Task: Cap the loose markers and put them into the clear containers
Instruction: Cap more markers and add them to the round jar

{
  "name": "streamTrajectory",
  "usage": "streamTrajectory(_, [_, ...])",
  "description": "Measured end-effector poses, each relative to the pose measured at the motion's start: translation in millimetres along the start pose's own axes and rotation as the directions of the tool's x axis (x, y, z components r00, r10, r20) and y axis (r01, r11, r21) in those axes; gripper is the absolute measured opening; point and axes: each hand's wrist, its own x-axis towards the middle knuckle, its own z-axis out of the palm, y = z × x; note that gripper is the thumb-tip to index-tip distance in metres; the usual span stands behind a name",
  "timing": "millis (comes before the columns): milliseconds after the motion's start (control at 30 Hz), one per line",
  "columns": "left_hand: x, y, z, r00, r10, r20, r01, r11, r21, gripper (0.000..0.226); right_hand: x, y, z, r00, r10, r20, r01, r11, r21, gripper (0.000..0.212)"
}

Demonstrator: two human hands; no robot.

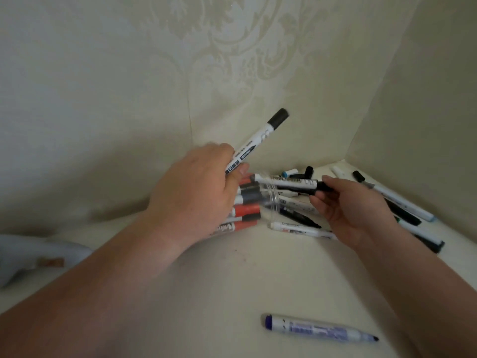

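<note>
Markers (pixel 247 202) in container (pixel 271 200)
</note>
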Motion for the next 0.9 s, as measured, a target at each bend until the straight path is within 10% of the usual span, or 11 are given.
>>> streamTrajectory(67, [-8.7,18.1,-1.1,0.982,0.18,-0.059,-0.178,0.984,0.029,0.035,0.9,-0.7,-0.9,1.0,-0.023,0.018,0.023,0.999,-0.032,0.01])
streamTrajectory(133, [-27.8,47.1,-2.7,0.971,0.154,0.18,-0.125,0.979,-0.164,0.052,2.6,-1.3,-1.6,0.998,-0.029,0.051,0.032,0.998,-0.063,0.007])
streamTrajectory(233, [-52.0,84.2,2.5,0.664,0.03,0.747,0.121,0.982,-0.147,0.071,5.0,-2.4,-3.5,0.998,0.002,0.059,0.001,0.999,-0.051,0.009])
streamTrajectory(333, [-54.9,90.8,14.8,0.551,0.058,0.832,-0.012,0.998,-0.061,0.063,6.8,-4.0,-7.5,0.998,0.01,0.061,-0.008,1.0,-0.028,0.008])
streamTrajectory(900, [-28.5,57.3,90.3,0.916,0.265,0.301,-0.247,0.964,-0.096,0.012,20.3,-60.4,-51.8,0.98,-0.175,-0.091,0.195,0.926,0.324,0.01])
